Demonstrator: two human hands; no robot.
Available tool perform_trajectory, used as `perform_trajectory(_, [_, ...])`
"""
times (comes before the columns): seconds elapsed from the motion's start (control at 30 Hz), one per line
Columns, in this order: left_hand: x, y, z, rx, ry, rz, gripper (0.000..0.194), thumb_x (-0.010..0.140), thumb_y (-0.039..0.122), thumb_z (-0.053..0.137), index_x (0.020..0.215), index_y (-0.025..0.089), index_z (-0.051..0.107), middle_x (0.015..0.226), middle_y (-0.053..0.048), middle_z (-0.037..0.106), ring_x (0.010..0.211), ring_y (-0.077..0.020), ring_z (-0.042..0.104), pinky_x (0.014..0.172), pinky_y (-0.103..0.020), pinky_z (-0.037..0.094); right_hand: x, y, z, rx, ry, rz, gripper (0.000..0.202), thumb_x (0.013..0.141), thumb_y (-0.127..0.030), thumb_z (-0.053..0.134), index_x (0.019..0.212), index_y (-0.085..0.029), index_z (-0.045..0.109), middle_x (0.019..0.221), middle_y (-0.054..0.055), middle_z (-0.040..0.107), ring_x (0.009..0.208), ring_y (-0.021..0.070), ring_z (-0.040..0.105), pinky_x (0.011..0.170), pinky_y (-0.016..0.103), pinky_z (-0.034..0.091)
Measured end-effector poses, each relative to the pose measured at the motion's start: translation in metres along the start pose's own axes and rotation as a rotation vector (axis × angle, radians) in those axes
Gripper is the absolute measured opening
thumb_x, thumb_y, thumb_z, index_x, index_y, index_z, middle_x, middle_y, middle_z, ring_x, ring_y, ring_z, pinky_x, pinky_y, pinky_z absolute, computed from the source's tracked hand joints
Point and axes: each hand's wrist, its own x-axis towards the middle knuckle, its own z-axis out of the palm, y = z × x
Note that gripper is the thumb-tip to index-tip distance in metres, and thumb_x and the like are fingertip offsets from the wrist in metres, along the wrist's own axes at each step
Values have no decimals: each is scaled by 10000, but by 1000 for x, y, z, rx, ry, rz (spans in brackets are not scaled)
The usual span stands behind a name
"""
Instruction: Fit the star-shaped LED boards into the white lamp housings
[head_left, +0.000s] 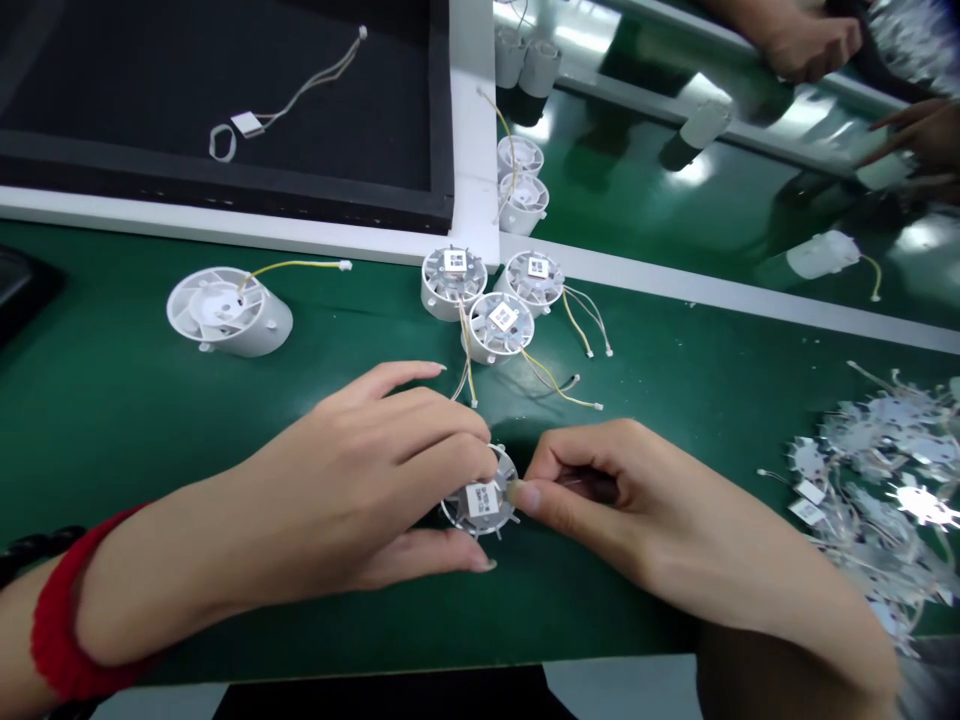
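Note:
A white round fan (459, 510), topped with a notched silver metal plate and a white label (482, 498), sits on the green table. My left hand (390, 480) grips it, fingertips on the plate and thumb along the near side. At its right edge, my right hand (600, 490) is pinched closed, thumb tip against the plate's rim; whatever lies between the fingers is hidden. Just beyond are three similar fans with plates: one at left (454, 285), one at right (534, 280), one nearer (500, 328). Yellow and white wires trail from them.
A white fan without a plate (232, 310) lies at left. Metal plates with wires (885, 480) are heaped at right. A black-lined tray (442, 210) holds a wired piece (246, 124). Beyond the white ledge (675, 278), a shiny green surface shows fans and other hands (814, 45).

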Motion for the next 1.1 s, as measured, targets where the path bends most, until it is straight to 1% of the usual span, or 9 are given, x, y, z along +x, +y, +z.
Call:
perform_trajectory(0.1, [1,0,0,-27,11,-25,227,1044,442,649,1070,223,592,1052,28,758,974,-168,738,1207,-371,331,0,0,0,-38,17,-11,348,1006,-376,628,700,-210,624,570,-56,480,537,92,364,458,236,262])
perform_trajectory(0.2, [1,0,2,-57,-8,-65,207,1039,421,659,1097,236,584,1074,50,757,984,-142,737,1238,-318,265,1,0,0,-62,40,-28,360,1009,-384,624,693,-211,616,562,-57,477,527,88,367,454,234,258])
perform_trajectory(0.3, [0,0,3,-95,-17,-81,239,1046,409,641,1181,232,554,1124,50,750,1053,-131,730,1251,-288,223,1,1,0,-72,48,-34,362,1009,-386,622,691,-212,618,557,-60,469,521,84,361,452,233,256])
perform_trajectory(0.53, [0,0,3,-115,-37,-116,228,1039,368,635,1211,266,525,1132,83,741,1065,-113,727,1257,-285,220,1,0,1,-79,32,-42,372,1006,-353,615,664,-207,595,536,-64,451,505,79,334,452,239,248])
perform_trajectory(0.63, [0,0,4,-119,-39,-123,265,1013,376,661,1216,273,526,1149,78,745,1073,-126,729,1256,-300,232,1,-1,3,-96,56,-50,370,999,-353,619,662,-206,578,541,-62,469,502,78,347,454,240,250])
perform_trajectory(0.77, [0,2,4,-138,-30,-142,275,992,346,680,1220,268,548,1150,63,748,1042,-146,739,1244,-351,294,1,-2,4,-140,88,-62,387,1009,-344,590,653,-205,533,543,-63,465,496,75,350,464,245,245])
perform_trajectory(0.9, [1,3,5,-137,-31,-153,275,984,338,675,1226,261,567,1141,44,755,1009,-173,744,1215,-400,350,1,-2,3,-155,93,-71,379,1006,-338,590,654,-207,542,543,-62,458,495,79,346,477,258,247])
perform_trajectory(0.97, [2,3,5,-139,-34,-153,262,987,336,662,1221,258,575,1144,40,751,1013,-173,739,1210,-394,343,0,-2,3,-159,91,-69,378,1004,-332,594,651,-207,542,540,-63,449,494,80,341,481,263,245])
perform_trajectory(1.1, [2,3,4,-151,-42,-144,262,981,320,670,1215,258,571,1143,63,726,1035,-137,712,1235,-317,259,0,-2,3,-167,89,-77,377,1009,-325,597,655,-207,549,538,-65,439,496,79,341,486,263,244])
